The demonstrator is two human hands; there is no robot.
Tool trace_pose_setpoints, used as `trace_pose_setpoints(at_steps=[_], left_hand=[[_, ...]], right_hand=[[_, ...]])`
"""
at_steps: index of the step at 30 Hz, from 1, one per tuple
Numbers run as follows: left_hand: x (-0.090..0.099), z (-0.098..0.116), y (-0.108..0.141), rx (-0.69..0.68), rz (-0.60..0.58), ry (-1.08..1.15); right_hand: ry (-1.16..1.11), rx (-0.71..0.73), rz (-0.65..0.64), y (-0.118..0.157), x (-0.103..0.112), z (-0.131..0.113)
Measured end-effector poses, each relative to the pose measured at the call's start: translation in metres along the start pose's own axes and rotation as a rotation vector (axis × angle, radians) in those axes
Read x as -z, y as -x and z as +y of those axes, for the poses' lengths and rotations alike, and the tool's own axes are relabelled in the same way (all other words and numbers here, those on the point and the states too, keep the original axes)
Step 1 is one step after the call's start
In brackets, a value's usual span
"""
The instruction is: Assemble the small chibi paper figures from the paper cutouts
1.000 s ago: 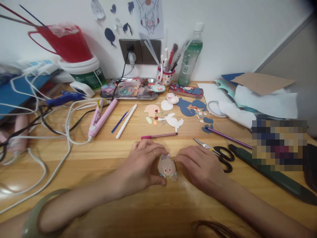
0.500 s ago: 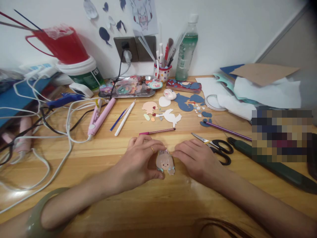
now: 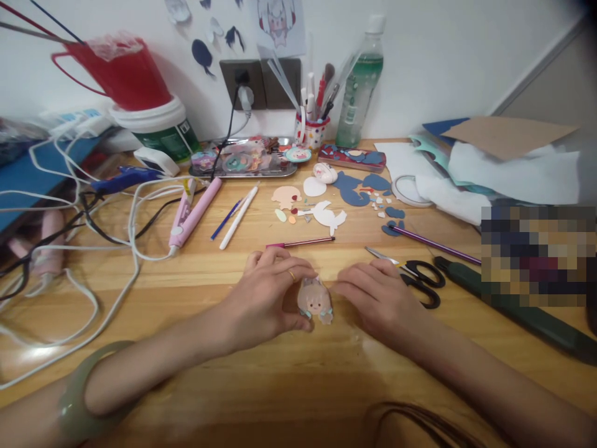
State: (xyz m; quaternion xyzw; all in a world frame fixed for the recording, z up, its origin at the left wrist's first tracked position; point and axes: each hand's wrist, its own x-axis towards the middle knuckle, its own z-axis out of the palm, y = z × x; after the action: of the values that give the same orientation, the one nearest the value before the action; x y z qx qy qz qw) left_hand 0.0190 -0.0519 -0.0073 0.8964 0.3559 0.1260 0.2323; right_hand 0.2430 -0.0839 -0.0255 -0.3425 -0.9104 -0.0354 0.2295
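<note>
Figure piece (image 3: 315, 303) between both hands, on desk (image 3: 261, 398)

Head view: piece is at the near middle, printed face showing. Left hand (image 3: 268, 295) holds its left side, index over top edge, thumb at lower edge, fingers curved round it. Right hand (image 3: 382, 298) just beside the right edge, fingers bunched narrow; can't tell if they pinch anything. Magenta pen (image 3: 303, 242) just beyond left hand, white cutout (image 3: 329, 216) behind that. Scissors (image 3: 407, 267) beside right hand, partly hidden. Purple pen (image 3: 436, 245) farther back. Pink hair iron (image 3: 198, 213) off left, among cables (image 3: 135, 255).
</note>
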Motion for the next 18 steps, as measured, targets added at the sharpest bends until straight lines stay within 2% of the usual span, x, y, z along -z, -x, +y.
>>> trace_pose_setpoints(at_steps=[18], left_hand=[[0.0014, 0.0012, 0.0005, 0.014, -0.011, 0.014]], right_hand=[[-0.062, -0.066, -0.033, 0.0001, 0.0004, -0.0016]])
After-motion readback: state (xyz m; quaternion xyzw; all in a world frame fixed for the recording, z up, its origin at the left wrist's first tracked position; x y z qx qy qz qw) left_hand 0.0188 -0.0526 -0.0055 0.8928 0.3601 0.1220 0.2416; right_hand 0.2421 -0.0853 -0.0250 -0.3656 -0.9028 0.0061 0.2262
